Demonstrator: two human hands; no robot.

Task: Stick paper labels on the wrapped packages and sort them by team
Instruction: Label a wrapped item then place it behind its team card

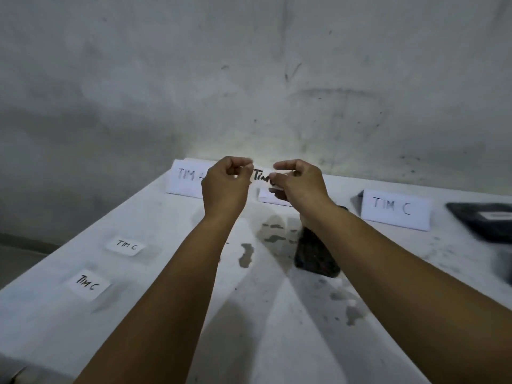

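While both hands pinch it, left hand [225, 187] and right hand [300, 184], the white label [261, 176] reads "Tim" (rest hidden).

Both hands' grip [225, 180] [299, 182] pinching paper label [261, 176], above table [171, 223]

the light is dim and grey, brightest on the wall [277, 151] just beyond my hands, a pale glow there. my forearms throw soft double shadows down the bench [155, 217] toward me. the dark package [487, 220] far to the right of my hands is smeared by blur. the bench edges bow with the wide lens, and the corners go murky.
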